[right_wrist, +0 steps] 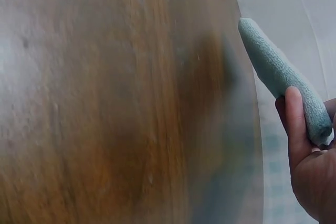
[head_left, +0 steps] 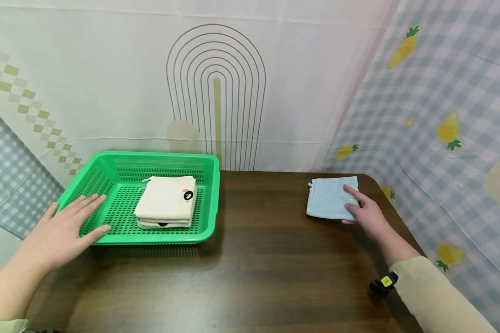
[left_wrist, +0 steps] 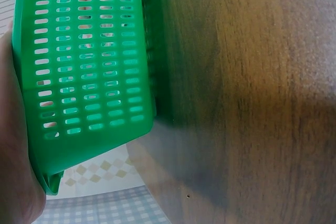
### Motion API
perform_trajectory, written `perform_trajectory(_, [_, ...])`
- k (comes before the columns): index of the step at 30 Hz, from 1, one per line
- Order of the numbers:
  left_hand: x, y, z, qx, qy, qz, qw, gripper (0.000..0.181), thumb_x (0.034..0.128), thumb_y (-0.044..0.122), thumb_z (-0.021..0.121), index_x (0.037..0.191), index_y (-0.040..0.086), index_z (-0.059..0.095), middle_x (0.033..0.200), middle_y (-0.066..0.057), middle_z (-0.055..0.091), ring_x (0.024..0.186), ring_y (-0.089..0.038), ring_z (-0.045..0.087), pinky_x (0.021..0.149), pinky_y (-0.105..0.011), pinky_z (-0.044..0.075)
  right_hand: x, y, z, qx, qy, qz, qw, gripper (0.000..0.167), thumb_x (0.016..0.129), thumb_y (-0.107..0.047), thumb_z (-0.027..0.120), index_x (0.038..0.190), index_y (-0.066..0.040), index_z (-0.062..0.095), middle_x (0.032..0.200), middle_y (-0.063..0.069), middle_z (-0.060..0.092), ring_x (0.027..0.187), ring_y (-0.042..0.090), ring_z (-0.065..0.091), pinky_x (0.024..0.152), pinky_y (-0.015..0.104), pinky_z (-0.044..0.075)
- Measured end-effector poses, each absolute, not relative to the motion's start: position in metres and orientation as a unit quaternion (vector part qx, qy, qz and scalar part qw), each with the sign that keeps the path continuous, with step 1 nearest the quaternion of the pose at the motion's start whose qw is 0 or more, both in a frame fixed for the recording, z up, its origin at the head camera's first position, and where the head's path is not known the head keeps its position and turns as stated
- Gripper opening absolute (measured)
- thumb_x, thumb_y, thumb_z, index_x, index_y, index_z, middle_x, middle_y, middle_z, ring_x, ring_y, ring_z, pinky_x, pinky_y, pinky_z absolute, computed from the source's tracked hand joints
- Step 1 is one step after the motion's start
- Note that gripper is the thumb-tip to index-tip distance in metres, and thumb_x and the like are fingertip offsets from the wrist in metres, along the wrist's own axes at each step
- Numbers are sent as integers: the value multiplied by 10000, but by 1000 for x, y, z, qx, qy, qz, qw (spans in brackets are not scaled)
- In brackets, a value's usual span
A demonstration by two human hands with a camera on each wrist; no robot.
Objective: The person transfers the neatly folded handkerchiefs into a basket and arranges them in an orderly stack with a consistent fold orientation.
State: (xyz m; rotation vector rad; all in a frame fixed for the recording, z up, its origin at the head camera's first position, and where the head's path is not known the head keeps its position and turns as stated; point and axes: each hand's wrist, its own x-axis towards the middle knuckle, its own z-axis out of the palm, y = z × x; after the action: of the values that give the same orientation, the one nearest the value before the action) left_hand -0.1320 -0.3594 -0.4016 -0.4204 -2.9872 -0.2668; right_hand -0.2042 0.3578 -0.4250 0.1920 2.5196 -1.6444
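Note:
A folded light blue towel (head_left: 331,198) is at the right end of the table. My right hand (head_left: 368,215) grips its right edge, and the right wrist view shows the towel (right_wrist: 286,80) between thumb and fingers. At the left stands a green plastic basket (head_left: 210,208) with slotted walls. Inside it lies a small stack of folded white towels (head_left: 166,199), the top one bearing a black round print. My left hand (head_left: 64,231) rests over the basket's front left corner, fingers extended. From the left wrist, the basket's slotted side (left_wrist: 86,66) appears close beside the hand.
The brown wooden table (head_left: 258,268) runs between basket and blue towel. A white cloth backdrop (head_left: 296,83) with an arch print hangs behind its far edge. Checked cloth with pineapple prints (head_left: 454,185) borders the right side.

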Motion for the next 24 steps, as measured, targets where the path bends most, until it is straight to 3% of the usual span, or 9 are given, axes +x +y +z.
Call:
perform_trajectory(9, [-132,-358,-401,-140,-984,-87,62,833,953,535,576,1609,232,162,1563,-222,329,1445,-443,251,1144,-525,-214,-200,343,-424,40,828,-557,60,610,1026,-88,514,1578,-210,283,1645,133,138,867,82,605,696,357,612])
perform_trajectory(24, [-130,-358,-400,-139,-985,-84,62,832,951,551,570,1607,228,173,1555,-223,343,1445,-426,261,1152,-531,-199,-196,326,-422,31,829,-554,73,611,1030,-123,532,1575,-260,293,1653,67,152,969,122,587,731,369,609])
